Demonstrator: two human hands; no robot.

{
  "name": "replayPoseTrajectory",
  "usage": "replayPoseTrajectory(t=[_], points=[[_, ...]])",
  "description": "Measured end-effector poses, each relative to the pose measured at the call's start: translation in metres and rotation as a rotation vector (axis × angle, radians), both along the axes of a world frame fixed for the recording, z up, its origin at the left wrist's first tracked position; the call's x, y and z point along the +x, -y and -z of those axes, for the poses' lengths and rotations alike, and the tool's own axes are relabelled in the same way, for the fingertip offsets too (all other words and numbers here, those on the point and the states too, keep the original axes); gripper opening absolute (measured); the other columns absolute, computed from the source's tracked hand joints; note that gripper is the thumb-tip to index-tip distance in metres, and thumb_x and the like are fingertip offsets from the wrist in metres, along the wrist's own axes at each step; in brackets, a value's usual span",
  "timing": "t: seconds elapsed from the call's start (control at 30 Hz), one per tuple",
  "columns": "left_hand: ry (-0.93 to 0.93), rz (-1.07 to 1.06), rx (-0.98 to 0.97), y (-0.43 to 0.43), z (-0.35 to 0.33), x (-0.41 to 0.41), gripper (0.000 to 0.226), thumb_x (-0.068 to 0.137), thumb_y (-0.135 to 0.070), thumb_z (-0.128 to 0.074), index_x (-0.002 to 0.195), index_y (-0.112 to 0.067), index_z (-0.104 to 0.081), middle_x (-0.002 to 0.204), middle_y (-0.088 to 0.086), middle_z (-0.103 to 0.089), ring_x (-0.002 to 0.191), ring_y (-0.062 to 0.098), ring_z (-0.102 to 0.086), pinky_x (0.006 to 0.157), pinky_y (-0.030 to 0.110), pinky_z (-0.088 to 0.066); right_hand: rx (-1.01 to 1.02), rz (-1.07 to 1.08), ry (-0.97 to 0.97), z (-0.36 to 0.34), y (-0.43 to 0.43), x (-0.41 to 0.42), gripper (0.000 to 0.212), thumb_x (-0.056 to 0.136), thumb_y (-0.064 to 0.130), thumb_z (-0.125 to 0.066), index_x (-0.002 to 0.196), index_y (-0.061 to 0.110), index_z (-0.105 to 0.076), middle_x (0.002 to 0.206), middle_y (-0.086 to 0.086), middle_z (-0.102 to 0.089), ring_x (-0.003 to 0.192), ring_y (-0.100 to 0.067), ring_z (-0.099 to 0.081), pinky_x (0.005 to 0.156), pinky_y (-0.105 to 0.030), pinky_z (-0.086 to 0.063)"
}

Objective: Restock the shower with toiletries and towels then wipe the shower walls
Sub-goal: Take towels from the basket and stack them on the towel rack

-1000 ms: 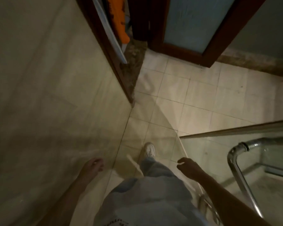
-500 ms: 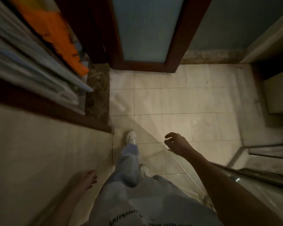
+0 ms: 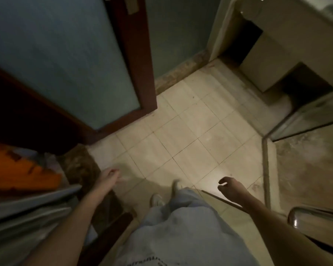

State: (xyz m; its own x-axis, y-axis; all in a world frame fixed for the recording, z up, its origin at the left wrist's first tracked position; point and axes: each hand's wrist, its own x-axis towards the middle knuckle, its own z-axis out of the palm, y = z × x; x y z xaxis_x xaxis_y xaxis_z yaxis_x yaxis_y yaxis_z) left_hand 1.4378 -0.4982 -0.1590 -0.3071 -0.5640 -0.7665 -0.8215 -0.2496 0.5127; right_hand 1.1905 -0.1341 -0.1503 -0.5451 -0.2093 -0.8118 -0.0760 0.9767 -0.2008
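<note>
The left hand (image 3: 109,174) and right hand (image 3: 232,189) hang loosely curled and empty, apparently free to fetch supplies. Just right of the right hand stands the glass-walled shower enclosure (image 3: 306,120). Beneath both hands lies beige tiled floor (image 3: 190,135). No toiletries or towels are visible.

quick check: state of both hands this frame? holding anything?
Left hand: open, holds nothing; motion-blurred.
Right hand: open, fingers loosely curled, holds nothing.

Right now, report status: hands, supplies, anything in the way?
Left hand and right hand both empty, fingers loose. No toiletries or towels in view. Shower floor at right; door ahead left.
</note>
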Motion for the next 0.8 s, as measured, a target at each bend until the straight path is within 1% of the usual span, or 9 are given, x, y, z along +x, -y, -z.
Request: replayPoseTrajectory(t=[0.1, 0.17, 0.23, 0.33, 0.37, 0.47, 0.57, 0.7, 0.8], points=[[-0.032, 0.09, -0.035, 0.038, -0.005, -0.055, 0.019, 0.101, -0.024, -0.056, 0.117, -0.017, -0.066, 0.108, 0.007, -0.071, 0.099, 0.021, -0.069, 0.088, 0.033, -0.055, 0.01, 0.092, 0.027, 0.011, -0.007, -0.013, 0.036, 0.098, 0.026, -0.057, 0.131, 0.011, -0.06, 0.124, -0.011, -0.068, 0.097, -0.021, -0.059, 0.083, -0.028, -0.045], [-0.015, 0.128, -0.054, 0.052, -0.002, -0.086, 0.02, 0.1, -0.027, -0.057, 0.114, -0.017, -0.067, 0.105, 0.005, -0.073, 0.096, 0.02, -0.07, 0.093, 0.036, -0.053, 0.012, 0.178, 0.03, 0.02, -0.012, -0.026, 0.037, 0.098, 0.025, -0.057, 0.131, 0.01, -0.06, 0.126, -0.012, -0.067, 0.106, -0.025, -0.063, 0.09, -0.03, -0.047], [0.011, 0.156, -0.057, 0.06, 0.002, -0.112, 0.02, 0.1, -0.028, -0.059, 0.113, -0.016, -0.068, 0.102, 0.006, -0.073, 0.095, 0.02, -0.071, 0.089, 0.036, -0.053, 0.027, 0.242, 0.049, 0.028, -0.015, -0.042, 0.037, 0.097, 0.025, -0.057, 0.13, 0.01, -0.061, 0.128, -0.012, -0.066, 0.115, -0.028, -0.062, 0.094, -0.03, -0.046], [0.082, 0.207, -0.031, 0.066, 0.006, -0.137, 0.019, 0.101, -0.026, -0.057, 0.114, -0.016, -0.067, 0.104, 0.007, -0.071, 0.099, 0.022, -0.068, 0.079, 0.03, -0.052, 0.043, 0.305, 0.1, 0.04, -0.014, -0.067, 0.035, 0.097, 0.026, -0.057, 0.128, 0.011, -0.062, 0.127, -0.011, -0.066, 0.117, -0.029, -0.061, 0.093, -0.029, -0.046], [0.118, 0.213, -0.016, 0.067, 0.008, -0.144, 0.02, 0.102, -0.025, -0.056, 0.116, -0.015, -0.066, 0.105, 0.008, -0.07, 0.099, 0.023, -0.067, 0.078, 0.031, -0.052, 0.043, 0.317, 0.111, 0.042, -0.012, -0.079, 0.035, 0.097, 0.026, -0.057, 0.128, 0.011, -0.062, 0.126, -0.011, -0.066, 0.116, -0.029, -0.061, 0.091, -0.028, -0.045], [0.216, 0.192, 0.027, 0.073, 0.015, -0.166, 0.028, 0.103, -0.023, -0.054, 0.123, -0.007, -0.064, 0.102, 0.011, -0.071, 0.097, 0.027, -0.067, 0.089, 0.04, -0.052, 0.012, 0.358, 0.13, 0.044, 0.004, -0.12, 0.036, 0.096, 0.028, -0.057, 0.129, 0.013, -0.061, 0.124, -0.009, -0.067, 0.112, -0.027, -0.062, 0.084, -0.026, -0.044], [0.26, 0.257, 0.048, 0.081, 0.019, -0.202, 0.025, 0.104, -0.026, -0.051, 0.121, -0.012, -0.062, 0.106, 0.008, -0.07, 0.099, 0.024, -0.067, 0.083, 0.035, -0.051, -0.045, 0.334, 0.107, 0.04, 0.029, -0.176, 0.036, 0.098, 0.028, -0.057, 0.13, 0.012, -0.061, 0.129, -0.011, -0.065, 0.117, -0.028, -0.061, 0.091, -0.026, -0.044], [0.257, 0.284, 0.047, 0.082, 0.015, -0.265, 0.018, 0.103, -0.024, -0.053, 0.11, -0.011, -0.064, 0.103, 0.009, -0.071, 0.098, 0.025, -0.068, 0.083, 0.035, -0.049, -0.171, 0.406, 0.035, 0.019, 0.065, -0.255, 0.036, 0.096, 0.027, -0.058, 0.129, 0.012, -0.062, 0.124, -0.012, -0.067, 0.112, -0.028, -0.064, 0.088, -0.028, -0.047], [0.266, 0.337, 0.047, 0.092, 0.021, -0.315, 0.018, 0.104, -0.025, -0.052, 0.109, -0.013, -0.065, 0.103, 0.009, -0.072, 0.097, 0.024, -0.068, 0.079, 0.034, -0.049, -0.241, 0.427, -0.025, 0.008, 0.082, -0.308, 0.036, 0.097, 0.031, -0.057, 0.129, 0.016, -0.061, 0.125, -0.01, -0.067, 0.112, -0.026, -0.063, 0.094, -0.033, -0.05]])
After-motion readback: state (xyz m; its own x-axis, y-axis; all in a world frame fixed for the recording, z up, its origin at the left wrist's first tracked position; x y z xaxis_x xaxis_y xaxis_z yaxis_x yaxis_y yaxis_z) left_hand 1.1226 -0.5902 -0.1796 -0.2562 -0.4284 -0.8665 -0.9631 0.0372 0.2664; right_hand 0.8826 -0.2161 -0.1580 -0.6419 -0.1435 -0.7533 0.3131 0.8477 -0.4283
